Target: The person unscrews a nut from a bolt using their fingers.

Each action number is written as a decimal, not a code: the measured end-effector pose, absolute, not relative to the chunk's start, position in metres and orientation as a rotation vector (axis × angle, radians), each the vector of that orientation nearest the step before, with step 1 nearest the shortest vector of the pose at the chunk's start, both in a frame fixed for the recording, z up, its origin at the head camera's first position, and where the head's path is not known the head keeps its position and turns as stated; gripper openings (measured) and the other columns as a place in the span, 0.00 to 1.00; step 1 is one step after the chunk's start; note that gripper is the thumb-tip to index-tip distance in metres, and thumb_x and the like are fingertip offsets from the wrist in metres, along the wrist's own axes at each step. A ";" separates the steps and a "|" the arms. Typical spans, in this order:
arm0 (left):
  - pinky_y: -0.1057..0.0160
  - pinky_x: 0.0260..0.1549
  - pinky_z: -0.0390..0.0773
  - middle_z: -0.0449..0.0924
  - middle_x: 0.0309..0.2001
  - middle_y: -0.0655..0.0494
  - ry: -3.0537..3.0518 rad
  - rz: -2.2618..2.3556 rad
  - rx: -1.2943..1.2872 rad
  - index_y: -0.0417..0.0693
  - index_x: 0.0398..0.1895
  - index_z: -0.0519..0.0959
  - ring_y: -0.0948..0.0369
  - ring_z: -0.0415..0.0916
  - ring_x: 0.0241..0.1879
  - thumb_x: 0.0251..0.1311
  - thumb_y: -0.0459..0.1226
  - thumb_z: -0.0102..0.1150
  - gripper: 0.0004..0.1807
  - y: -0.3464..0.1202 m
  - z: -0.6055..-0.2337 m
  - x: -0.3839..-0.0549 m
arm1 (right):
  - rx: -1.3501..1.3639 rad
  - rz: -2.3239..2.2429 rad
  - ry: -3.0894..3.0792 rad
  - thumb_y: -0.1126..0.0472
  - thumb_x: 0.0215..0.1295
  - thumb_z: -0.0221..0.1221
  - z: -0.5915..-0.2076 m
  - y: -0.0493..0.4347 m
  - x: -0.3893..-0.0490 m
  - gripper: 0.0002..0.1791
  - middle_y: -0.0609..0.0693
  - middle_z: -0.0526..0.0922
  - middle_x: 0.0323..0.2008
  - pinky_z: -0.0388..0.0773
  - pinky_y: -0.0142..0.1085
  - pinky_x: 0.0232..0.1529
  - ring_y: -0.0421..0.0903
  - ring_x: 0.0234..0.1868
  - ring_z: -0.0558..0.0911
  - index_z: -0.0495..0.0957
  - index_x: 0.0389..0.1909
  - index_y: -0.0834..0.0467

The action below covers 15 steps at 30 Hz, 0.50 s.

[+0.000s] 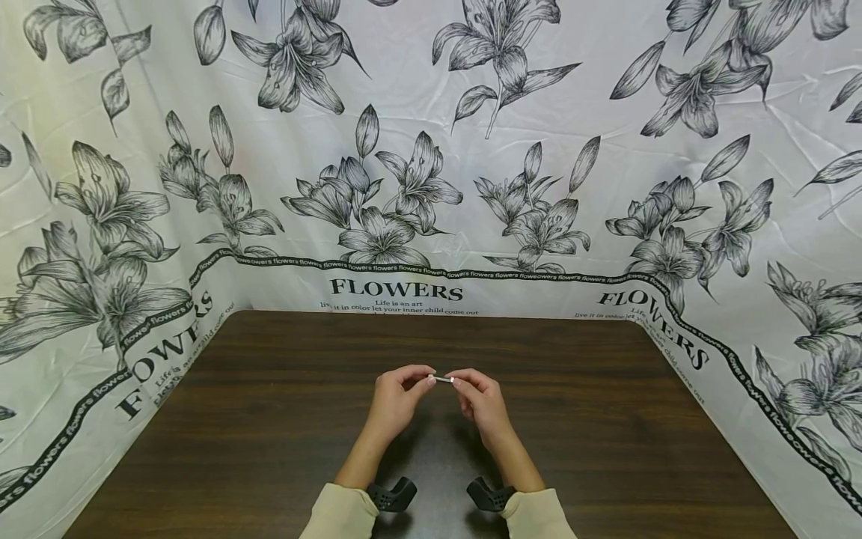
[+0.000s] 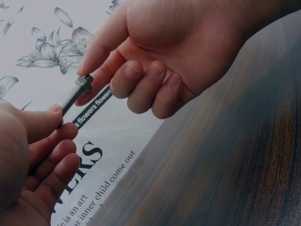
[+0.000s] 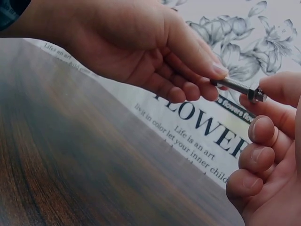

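Note:
A silver threaded bolt (image 2: 71,100) is held between the two hands, with a hex nut (image 2: 84,83) around its right-hand end. My left hand (image 1: 396,400) pinches the bolt's left end between thumb and fingertips, hiding that tip. At the other end, my right hand (image 1: 483,404) has its thumb and index finger on the nut end; its remaining fingers are curled in the left wrist view. Seen from the right wrist, the bolt (image 3: 237,86) slopes slightly down toward the nut (image 3: 256,95). Both hands are raised above the table.
A dark brown wooden table (image 1: 269,419) lies beneath the hands. White cloth (image 1: 539,232) with black flower drawings and lettering hangs behind it and along both sides. A black wrist camera (image 1: 393,495) sits on the left wrist, another black camera (image 1: 490,495) on the right.

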State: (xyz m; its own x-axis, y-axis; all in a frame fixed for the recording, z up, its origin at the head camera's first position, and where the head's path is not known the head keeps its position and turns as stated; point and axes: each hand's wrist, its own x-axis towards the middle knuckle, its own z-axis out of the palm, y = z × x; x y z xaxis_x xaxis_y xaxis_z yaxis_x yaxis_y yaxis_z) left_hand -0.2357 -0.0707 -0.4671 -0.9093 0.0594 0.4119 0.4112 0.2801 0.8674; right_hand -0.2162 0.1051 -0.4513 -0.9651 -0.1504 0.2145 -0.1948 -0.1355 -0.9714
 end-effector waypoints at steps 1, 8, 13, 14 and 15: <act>0.64 0.28 0.77 0.83 0.29 0.61 -2.255 -1.669 -0.430 0.46 0.36 0.86 0.63 0.77 0.27 0.57 0.33 0.68 0.04 -0.071 -0.467 -0.236 | 0.421 2.303 -2.044 0.71 0.70 0.52 -0.452 0.105 -0.217 0.10 0.50 0.66 0.15 0.60 0.30 0.17 0.40 0.15 0.64 0.76 0.43 0.77; 0.65 0.28 0.76 0.83 0.28 0.61 -2.266 -1.657 -0.429 0.39 0.37 0.85 0.63 0.77 0.27 0.57 0.32 0.68 0.07 -0.071 -0.468 -0.236 | 0.444 2.317 -2.017 0.74 0.68 0.52 -0.455 0.105 -0.218 0.10 0.51 0.66 0.17 0.60 0.30 0.17 0.40 0.15 0.64 0.77 0.45 0.76; 0.64 0.28 0.77 0.83 0.28 0.61 -2.271 -1.658 -0.428 0.40 0.37 0.85 0.63 0.77 0.27 0.57 0.32 0.68 0.06 -0.070 -0.468 -0.236 | 0.450 2.328 -2.005 0.74 0.68 0.52 -0.455 0.106 -0.218 0.10 0.50 0.67 0.17 0.60 0.30 0.17 0.39 0.15 0.64 0.77 0.45 0.76; 0.64 0.28 0.77 0.83 0.28 0.61 -2.269 -1.659 -0.427 0.40 0.37 0.86 0.63 0.78 0.27 0.57 0.32 0.68 0.06 -0.070 -0.468 -0.237 | 0.451 2.330 -2.004 0.74 0.68 0.52 -0.455 0.106 -0.218 0.10 0.50 0.67 0.17 0.61 0.30 0.17 0.39 0.15 0.64 0.77 0.45 0.76; 0.64 0.29 0.77 0.83 0.28 0.61 -2.269 -1.661 -0.428 0.40 0.37 0.86 0.63 0.78 0.27 0.57 0.32 0.68 0.06 -0.070 -0.468 -0.237 | 0.453 2.332 -2.003 0.74 0.68 0.52 -0.456 0.106 -0.219 0.10 0.50 0.67 0.17 0.61 0.29 0.17 0.39 0.15 0.64 0.77 0.45 0.76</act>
